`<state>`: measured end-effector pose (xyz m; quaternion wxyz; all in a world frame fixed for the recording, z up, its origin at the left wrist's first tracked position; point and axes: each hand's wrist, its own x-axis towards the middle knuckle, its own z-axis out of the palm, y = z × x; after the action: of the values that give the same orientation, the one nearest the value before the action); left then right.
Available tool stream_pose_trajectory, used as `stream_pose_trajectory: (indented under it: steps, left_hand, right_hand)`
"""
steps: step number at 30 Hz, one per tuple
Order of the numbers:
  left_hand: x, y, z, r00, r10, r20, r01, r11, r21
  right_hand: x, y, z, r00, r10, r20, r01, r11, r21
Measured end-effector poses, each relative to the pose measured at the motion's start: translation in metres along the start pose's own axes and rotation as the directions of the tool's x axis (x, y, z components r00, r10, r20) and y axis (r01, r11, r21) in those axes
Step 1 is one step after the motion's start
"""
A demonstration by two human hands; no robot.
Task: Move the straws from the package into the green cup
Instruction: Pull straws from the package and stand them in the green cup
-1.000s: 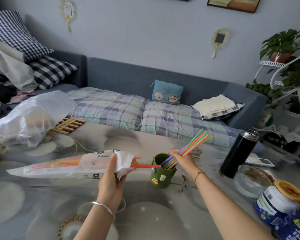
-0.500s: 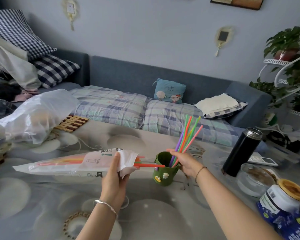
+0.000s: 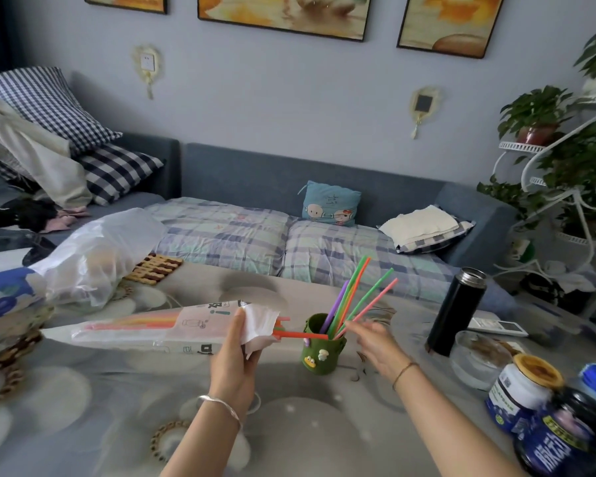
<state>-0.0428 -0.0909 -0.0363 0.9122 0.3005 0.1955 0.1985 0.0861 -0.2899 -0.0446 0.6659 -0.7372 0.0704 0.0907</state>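
My left hand (image 3: 236, 352) grips the open end of the long white straw package (image 3: 145, 327), held level above the table. An orange straw (image 3: 300, 335) pokes out of its mouth toward the green cup (image 3: 320, 352). The cup stands on the table and holds several coloured straws (image 3: 356, 299) leaning up and to the right. My right hand (image 3: 375, 342) hovers just right of the cup with fingers loosely spread, empty and blurred.
A black thermos (image 3: 456, 311) stands right of the cup, with a glass ashtray (image 3: 480, 359) and blue-labelled jars (image 3: 544, 414) nearer the right edge. A clear plastic bag (image 3: 97, 256) and a woven mat (image 3: 154, 268) lie at back left. A sofa (image 3: 289, 187) sits beyond the table.
My right hand has let go of the bunch of straws, which now stands in the cup, and has drawn back to the right. My head tilted up a little.
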Motion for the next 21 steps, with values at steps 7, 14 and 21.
stream_pose_trajectory:
  steps: [7, 14, 21]
  left_hand:
    - [-0.039, 0.007, 0.012, 0.998, 0.054, -0.011, -0.053, 0.998, 0.029]
    - [-0.082, 0.013, 0.025, 0.992, 0.122, 0.028, -0.124, 0.99, 0.074]
    - [-0.096, 0.026, 0.023, 0.993, 0.115, 0.04, -0.117, 0.993, 0.033]
  right_hand:
    - [-0.11, -0.026, 0.027, 0.985, -0.093, 0.145, 0.046, 0.954, 0.296]
    - [-0.166, -0.04, 0.062, 0.94, -0.31, 0.14, 0.293, 0.948, 0.128]
    - [-0.188, -0.048, 0.058, 0.898, -0.423, 0.121, 0.398, 0.899, 0.185]
